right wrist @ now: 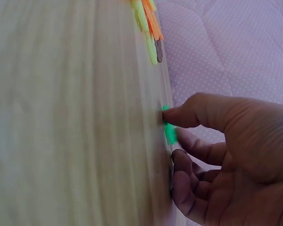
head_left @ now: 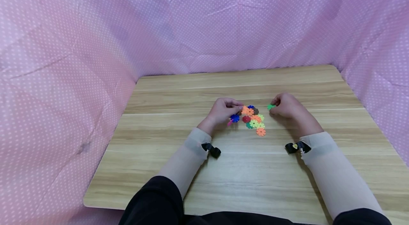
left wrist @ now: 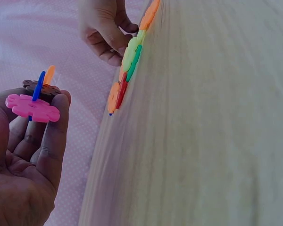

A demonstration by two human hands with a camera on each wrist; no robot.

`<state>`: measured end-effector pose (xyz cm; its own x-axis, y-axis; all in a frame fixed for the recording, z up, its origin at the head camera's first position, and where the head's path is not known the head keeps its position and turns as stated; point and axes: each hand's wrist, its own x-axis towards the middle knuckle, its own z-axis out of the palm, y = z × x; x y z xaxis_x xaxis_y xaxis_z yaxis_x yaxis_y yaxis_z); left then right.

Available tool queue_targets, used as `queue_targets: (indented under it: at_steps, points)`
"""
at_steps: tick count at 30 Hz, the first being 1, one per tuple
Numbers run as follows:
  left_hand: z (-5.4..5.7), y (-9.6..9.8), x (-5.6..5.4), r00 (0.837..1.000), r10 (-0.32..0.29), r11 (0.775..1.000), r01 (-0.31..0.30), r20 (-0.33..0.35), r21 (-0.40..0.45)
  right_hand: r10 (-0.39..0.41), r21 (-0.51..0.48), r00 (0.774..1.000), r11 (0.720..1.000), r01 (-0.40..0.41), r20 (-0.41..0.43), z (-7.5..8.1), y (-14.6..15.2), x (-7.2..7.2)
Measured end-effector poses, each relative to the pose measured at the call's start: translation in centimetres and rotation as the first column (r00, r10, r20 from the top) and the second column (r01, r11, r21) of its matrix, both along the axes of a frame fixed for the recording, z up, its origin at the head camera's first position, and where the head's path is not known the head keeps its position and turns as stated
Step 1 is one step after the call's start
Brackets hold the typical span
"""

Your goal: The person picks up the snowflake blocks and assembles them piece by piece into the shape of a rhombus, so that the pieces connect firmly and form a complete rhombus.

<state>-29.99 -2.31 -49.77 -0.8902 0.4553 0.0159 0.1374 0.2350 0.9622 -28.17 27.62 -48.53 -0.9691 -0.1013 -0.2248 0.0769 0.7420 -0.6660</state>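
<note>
Both hands pinch notched connector discs beside a colourful pile

A small yellow mark shows on the right wrist camera (head_left: 290, 148); it is too small to read. The left hand (head_left: 223, 112) holds a joined group of discs between thumb and fingertips, the other fingers bent behind. In that group, a pink disc (left wrist: 32, 109) lies in front of a brown disc (left wrist: 51, 95), with a blue disc (head_left: 234, 118) standing upright through the pink one and an orange disc (left wrist: 49, 74) upright behind. The group is raised off the table (head_left: 249, 182), just left of the pile.

The right hand (head_left: 286, 105) pinches a single green disc (right wrist: 170, 133) between thumb and index finger, the remaining fingers curled. This disc is to the right of the pile, close to the wood-grain tabletop; whether it touches cannot be told.

Between the hands lies the pile (head_left: 254, 123): overlapping orange, yellow-green, dark green, red, brown and blue discs.
</note>
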Motion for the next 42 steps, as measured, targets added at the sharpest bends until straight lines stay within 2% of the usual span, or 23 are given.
queue_targets:
  at_steps: [2,5,10,13,20,26,33,42]
  points:
    - [-0.1,0.0,0.0,1.000,0.003,1.000,-0.003,-0.002,0.002,0.002,-0.009,1.000,1.000,-0.002,0.002,0.0,-0.1,0.0]
    - [-0.2,0.0,-0.1,1.000,0.011,1.000,-0.011,-0.006,0.004,0.011,-0.019,0.999,1.000,-0.012,-0.038,0.1,-0.3,-0.1]
    - [-0.3,-0.1,-0.1,1.000,0.026,1.000,-0.026,-0.013,-0.005,-0.018,-0.109,0.998,0.994,0.011,-0.065,0.5,-0.8,-0.1]
    - [-0.3,-0.1,-0.2,1.000,0.029,1.000,-0.029,-0.011,-0.006,-0.033,-0.125,0.996,0.992,0.022,-0.086,0.8,-1.2,0.0]
    - [-0.3,-0.1,-0.3,1.000,0.020,1.000,-0.020,-0.009,0.003,0.050,-0.140,0.984,0.987,-0.074,-0.169,1.6,-2.7,0.4]
    - [-0.3,-0.1,-0.3,1.000,0.018,1.000,-0.018,0.010,0.023,0.103,-0.210,0.979,0.968,-0.140,-0.178,1.8,-4.1,0.6]
    - [-0.4,-0.1,-0.5,0.999,0.015,0.999,-0.016,0.030,0.039,0.129,-0.311,0.978,0.934,-0.175,-0.163,1.5,-5.0,0.7]
    - [-0.2,-0.2,-0.4,0.998,0.026,0.999,-0.028,0.051,0.045,0.123,-0.308,0.979,0.936,-0.169,-0.164,1.4,-5.2,0.8]
